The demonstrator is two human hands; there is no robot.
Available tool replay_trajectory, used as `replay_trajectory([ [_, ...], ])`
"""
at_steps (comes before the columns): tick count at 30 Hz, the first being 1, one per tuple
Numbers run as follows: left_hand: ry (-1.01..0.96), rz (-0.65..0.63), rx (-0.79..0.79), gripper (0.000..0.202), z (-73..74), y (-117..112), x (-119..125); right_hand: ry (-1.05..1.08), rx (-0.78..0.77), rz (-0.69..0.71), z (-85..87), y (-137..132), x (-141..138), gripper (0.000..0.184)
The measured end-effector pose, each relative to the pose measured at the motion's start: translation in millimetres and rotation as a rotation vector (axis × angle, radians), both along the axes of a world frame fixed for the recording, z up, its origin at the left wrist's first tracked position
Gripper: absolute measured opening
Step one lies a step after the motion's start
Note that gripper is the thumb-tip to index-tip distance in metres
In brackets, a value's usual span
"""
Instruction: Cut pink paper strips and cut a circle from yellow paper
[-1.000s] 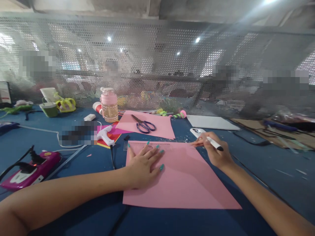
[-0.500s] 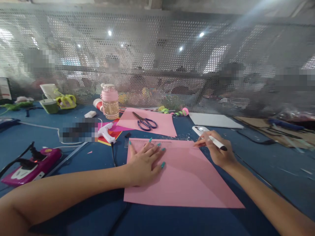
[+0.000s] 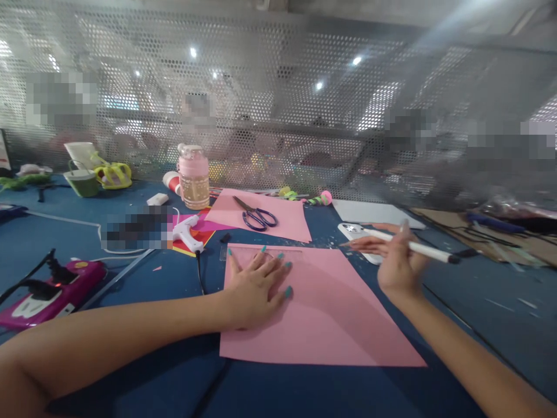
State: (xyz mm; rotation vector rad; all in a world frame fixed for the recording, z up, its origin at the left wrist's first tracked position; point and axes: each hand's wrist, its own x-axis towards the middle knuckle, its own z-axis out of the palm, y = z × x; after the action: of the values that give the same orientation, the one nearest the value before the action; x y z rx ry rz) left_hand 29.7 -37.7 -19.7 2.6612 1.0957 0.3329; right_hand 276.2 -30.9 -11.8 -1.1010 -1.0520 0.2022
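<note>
My left hand (image 3: 257, 288) lies flat with fingers spread on a pink sheet of paper (image 3: 331, 313). Under its fingertips a clear ruler (image 3: 293, 253) runs along the sheet's far edge. To the right, my right hand (image 3: 400, 261) is raised beyond the paper's right edge, fingers closed round a white marker (image 3: 429, 251). The marker's dark end points right and its other end lies toward the fingertips. Below and behind that hand a white phone (image 3: 369, 255) rests on the table, partly hidden.
Scissors (image 3: 260, 219) lie on another pink sheet (image 3: 217, 212) at the back. A white glue gun (image 3: 188, 233), a pink-lidded bottle (image 3: 194, 177) and a magenta power strip (image 3: 52, 296) with cables stand to the left. A perforated metal panel (image 3: 278, 104) closes the back.
My right hand has moved right, off the paper's far corner, and turned the marker closer to level. My left hand stays in place on the sheet and ruler.
</note>
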Motion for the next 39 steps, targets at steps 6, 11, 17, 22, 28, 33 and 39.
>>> replay_trajectory([
  [6,-0.018,0.007,-0.017,0.051,1.8,-1.3,-0.7,0.216,-0.007,-0.018,30.1,7.5,-14.0,0.03],
  [11,-0.014,0.021,-0.033,0.05,6.8,-4.2,0.8,0.236,-0.206,0.246,55.6,39.6,-47.2,0.026],
  [17,-0.069,0.035,-0.037,0.047,4.9,-4.4,0.6,0.08,-0.186,0.573,82.9,77.0,-89.1,0.022],
  [22,-0.089,0.039,-0.006,0.047,3.2,-5.5,0.9,-0.072,-0.167,0.567,67.4,90.3,-93.3,0.026],
  [28,-0.083,0.008,-0.02,0.046,7.5,-4.5,0.3,-0.017,-0.279,0.559,51.1,102.2,-73.5,0.031],
  [33,-0.078,0.008,-0.018,0.047,5.0,-3.7,0.2,0.11,-0.274,0.597,54.9,107.8,-68.2,0.029],
  [39,-0.072,0.022,-0.006,0.047,3.2,-3.8,2.0,0.088,-0.216,0.594,58.9,108.9,-64.5,0.025],
])
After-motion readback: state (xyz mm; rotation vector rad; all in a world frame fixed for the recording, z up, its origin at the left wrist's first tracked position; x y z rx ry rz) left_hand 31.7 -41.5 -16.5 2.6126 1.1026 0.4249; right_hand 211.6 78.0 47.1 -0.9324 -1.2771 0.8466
